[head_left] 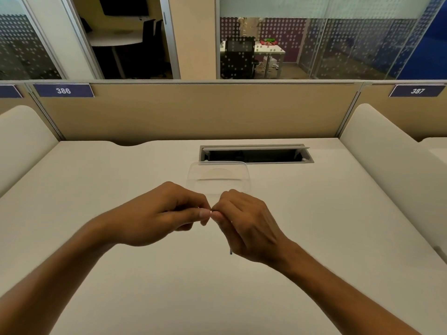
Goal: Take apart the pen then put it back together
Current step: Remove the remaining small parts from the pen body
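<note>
Both my hands meet above the middle of the white desk (145, 286). My right hand (246, 226) is closed around a thin pen part, whose dark tip (231, 251) pokes out below the palm. My left hand (159, 213) pinches its fingertips against the right hand's fingertips, where the part's upper end is hidden. Most of the pen is covered by my fingers, so I cannot tell which pieces are joined.
A clear plastic container (219, 177) lies on the desk just behind my hands. Behind it is an open cable slot (256, 154) in the desk. A beige partition (193, 112) closes the back, with white side dividers on the left and right.
</note>
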{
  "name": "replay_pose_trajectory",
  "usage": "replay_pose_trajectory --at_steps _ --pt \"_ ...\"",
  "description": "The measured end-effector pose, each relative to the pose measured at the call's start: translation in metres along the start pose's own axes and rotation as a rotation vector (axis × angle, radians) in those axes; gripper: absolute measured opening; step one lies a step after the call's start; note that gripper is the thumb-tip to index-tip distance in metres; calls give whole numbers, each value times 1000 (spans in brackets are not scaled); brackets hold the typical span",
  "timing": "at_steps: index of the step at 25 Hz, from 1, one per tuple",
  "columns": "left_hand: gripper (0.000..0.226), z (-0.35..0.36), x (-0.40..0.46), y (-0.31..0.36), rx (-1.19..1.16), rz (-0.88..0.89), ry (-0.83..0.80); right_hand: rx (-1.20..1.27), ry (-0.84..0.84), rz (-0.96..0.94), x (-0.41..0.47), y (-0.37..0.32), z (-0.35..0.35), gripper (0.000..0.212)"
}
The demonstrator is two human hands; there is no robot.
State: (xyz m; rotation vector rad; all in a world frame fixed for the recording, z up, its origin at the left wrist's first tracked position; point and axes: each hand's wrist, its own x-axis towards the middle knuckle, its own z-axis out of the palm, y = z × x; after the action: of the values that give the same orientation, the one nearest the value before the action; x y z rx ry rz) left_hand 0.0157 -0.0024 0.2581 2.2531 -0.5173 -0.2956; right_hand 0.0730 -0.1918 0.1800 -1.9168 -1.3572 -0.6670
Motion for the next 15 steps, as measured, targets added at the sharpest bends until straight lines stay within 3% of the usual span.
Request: replay_pose_trajectory --at_steps 2,5,8,12,15 --pt "25 5 -1 -3 166 26 110 198 -11 233 0 -4 1 28" --pt "24 12 1 -6 450 44 210 535 -38 601 3 -8 6 42" --pt "24 17 4 -7 648 22 255 784 -109 813 6 -4 5 48" --pt "38 18 7 -8 658 32 251 779 -123 764 4 -5 3 43" --pt "33 14 8 -4 461 84 214 520 -45 544 2 -7 2 35"
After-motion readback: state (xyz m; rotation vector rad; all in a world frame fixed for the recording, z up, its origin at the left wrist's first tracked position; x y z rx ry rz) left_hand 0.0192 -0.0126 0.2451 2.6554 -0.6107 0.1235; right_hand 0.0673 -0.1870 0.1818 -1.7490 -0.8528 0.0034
